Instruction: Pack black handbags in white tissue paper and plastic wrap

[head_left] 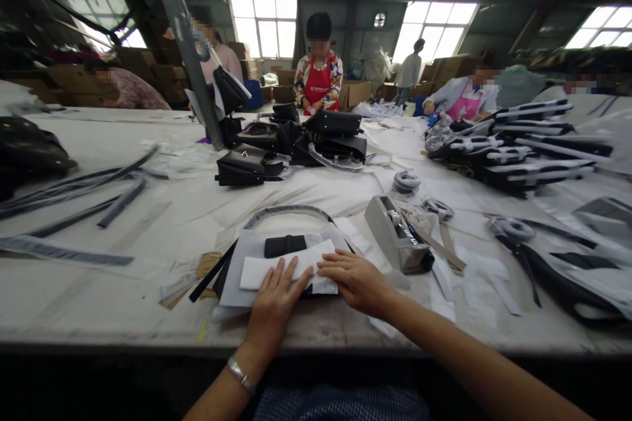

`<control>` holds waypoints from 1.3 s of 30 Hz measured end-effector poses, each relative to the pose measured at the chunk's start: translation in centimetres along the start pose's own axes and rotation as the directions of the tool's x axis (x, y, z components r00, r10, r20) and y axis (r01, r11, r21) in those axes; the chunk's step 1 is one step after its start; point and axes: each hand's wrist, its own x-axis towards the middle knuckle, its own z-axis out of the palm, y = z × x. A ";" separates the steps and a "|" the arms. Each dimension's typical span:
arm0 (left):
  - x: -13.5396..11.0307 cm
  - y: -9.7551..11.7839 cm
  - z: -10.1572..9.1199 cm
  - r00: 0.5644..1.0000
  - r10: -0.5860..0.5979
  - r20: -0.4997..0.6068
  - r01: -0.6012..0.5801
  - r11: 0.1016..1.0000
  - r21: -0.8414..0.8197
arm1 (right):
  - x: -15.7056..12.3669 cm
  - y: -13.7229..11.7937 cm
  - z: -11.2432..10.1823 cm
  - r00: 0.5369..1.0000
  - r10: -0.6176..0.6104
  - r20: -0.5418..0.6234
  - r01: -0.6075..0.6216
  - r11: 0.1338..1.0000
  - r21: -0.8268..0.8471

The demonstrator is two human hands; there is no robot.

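A black handbag [285, 245] lies flat near the table's front edge, partly wrapped in white foam sheet [284, 268], its wrapped handle [289, 212] arching behind it. My left hand [274, 300] rests flat on the white sheet with fingers stretched out. My right hand [354, 279] lies beside it, palm down, fingers pointing left and pressing the sheet's right end onto the bag. Neither hand grips anything.
A grey tape dispenser [396, 234] stands just right of my hands. Black straps [83, 194] lie to the left, wrapped straps and bags [523, 148] pile at the right, more black handbags [296, 141] sit mid-table. Several people work at the far side.
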 end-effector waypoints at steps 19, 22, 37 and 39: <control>2.4 1.8 -2.1 0.986 0.045 0.159 -0.016 0.983 -0.182 | -3.4 1.9 3.7 0.996 -0.088 -0.024 0.085 0.991 -0.107; 1.4 2.0 -1.2 0.997 0.052 0.061 -0.039 0.979 -0.201 | -3.7 1.6 3.4 0.993 -0.106 -0.054 0.103 0.993 -0.053; 0.3 2.5 0.5 1.000 -0.014 -0.026 0.008 0.977 -0.213 | 7.1 4.3 2.0 0.968 0.146 0.202 -0.100 0.970 -0.221; 0.3 2.5 0.7 1.000 -0.005 -0.026 -0.001 0.977 -0.215 | 7.5 4.4 2.8 0.954 0.205 0.217 -0.132 0.941 -0.311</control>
